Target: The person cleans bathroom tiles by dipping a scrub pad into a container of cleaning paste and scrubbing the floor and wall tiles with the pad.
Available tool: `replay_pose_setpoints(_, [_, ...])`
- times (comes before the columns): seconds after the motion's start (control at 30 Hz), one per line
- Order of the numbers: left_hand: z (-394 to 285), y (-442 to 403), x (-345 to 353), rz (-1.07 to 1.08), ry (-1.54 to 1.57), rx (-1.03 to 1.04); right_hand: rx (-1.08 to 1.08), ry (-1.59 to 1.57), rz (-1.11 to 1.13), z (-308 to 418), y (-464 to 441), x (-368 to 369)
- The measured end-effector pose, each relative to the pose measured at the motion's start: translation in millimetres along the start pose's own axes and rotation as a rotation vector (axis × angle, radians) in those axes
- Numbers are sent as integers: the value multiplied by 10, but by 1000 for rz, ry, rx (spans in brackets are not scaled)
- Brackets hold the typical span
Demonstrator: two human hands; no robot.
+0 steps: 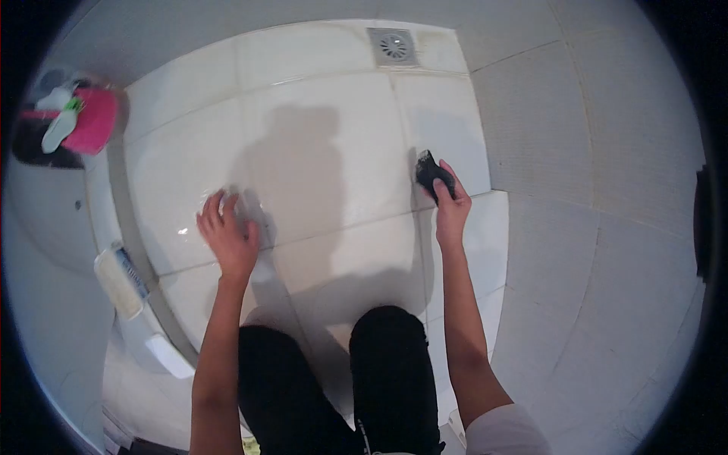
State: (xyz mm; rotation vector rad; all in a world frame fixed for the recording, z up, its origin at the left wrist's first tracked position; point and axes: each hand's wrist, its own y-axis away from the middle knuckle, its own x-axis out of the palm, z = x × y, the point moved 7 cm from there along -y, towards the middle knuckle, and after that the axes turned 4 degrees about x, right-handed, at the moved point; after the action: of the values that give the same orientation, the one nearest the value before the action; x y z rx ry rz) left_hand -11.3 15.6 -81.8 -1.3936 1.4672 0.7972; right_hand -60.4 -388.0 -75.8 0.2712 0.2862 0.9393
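Note:
My right hand (pixel 450 203) is closed round a small black scrub brush (pixel 434 176), whose upper end looks paler and rough. The brush is over the white floor tiles near the right wall; whether it touches them I cannot tell. On the left, my left hand (pixel 230 239) has its fingers apart and holds nothing. It is over or on the white tiled floor (pixel 318 167), beside a wet, shiny patch. My two knees in black trousers show below, between the arms.
A square metal floor drain (pixel 393 47) is set at the far edge. Grey tiled wall (pixel 546 152) rises on the right. Along the left ledge are a pink container (pixel 95 121) with pale items, a see-through pack with a blue label (pixel 121 280) and a white flat object (pixel 168 356).

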Motion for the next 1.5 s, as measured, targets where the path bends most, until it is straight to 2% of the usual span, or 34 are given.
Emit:
replay_pose_setpoints(0.03, [-358,-356,70,40,-1,67,20,-9,-17,65,-169,-135])
replay_pose_setpoints(0.1, [-608,-718,323,66,14,43,-379,532,64,202,-150,20])
replay_pose_setpoints(0.17, [-883,-909,571,98,18,11,-449,856,207,10,13,87])
replay_pose_setpoints(0.23, [-939,-962,786,35,-121,-114,-453,1076,283,-128,311,145])
replay_pose_setpoints(0.33, [-929,-981,801,94,-150,-148,-391,1062,230,-86,-132,44])
replay_pose_setpoints(0.4, [-948,-981,802,103,-148,-167,-574,1188,144,130,-834,114])
replay_pose_setpoints(0.47, [-944,-973,819,83,-151,-141,-572,1152,-23,430,-1546,186])
replay_pose_setpoints(0.5, [-948,-979,812,57,-157,-119,-565,1148,-26,483,-1657,204])
replay_pose_setpoints(0.57, [-969,-979,800,55,-165,-94,-481,1103,-36,560,-1773,162])
replay_pose_setpoints(0.6, [-966,-987,806,73,-185,-110,-507,1177,-50,504,-1619,89])
replay_pose_setpoints(0.73, [-946,-993,840,88,-220,-126,-356,1224,-17,247,-839,-248])
replay_pose_setpoints(0.83, [-936,-976,874,129,-210,-128,-424,1217,5,282,-1036,-197])
replay_pose_setpoints(0.9, [-952,-988,868,104,-259,-100,-550,1246,41,442,-1600,-58])
replay_pose_setpoints(0.97, [-980,-982,869,114,-264,-80,-588,1190,4,722,-2226,92])
replay_pose_setpoints(1.0, [-975,-984,881,113,-268,-85,-559,1020,42,772,-2449,117])
replay_pose_setpoints(1.1, [-957,-983,854,135,-278,-94,-576,1128,-17,661,-2073,30])
replay_pose_setpoints(1.13, [-952,-998,872,137,-272,-113,-448,1166,16,536,-1819,-92])
replay_pose_setpoints(1.2, [-934,-985,893,118,-276,-102,-340,1204,17,313,-1237,-315])
replay_pose_setpoints(1.23, [-926,-976,885,109,-286,-95,-344,1203,20,247,-1099,-326])
replay_pose_setpoints(1.3, [-937,-985,864,118,-290,-95,-294,1408,-5,100,-964,-363])
replay_pose_setpoints(1.4, [-944,-998,877,123,-292,-82,-433,1260,57,424,-1705,20])
replay_pose_setpoints(1.47, [-971,-995,854,73,-291,-48,-625,1189,11,646,-2367,248])
replay_pose_setpoints(1.5, [-987,-969,861,81,-295,-49,-605,1137,4,755,-2657,327])
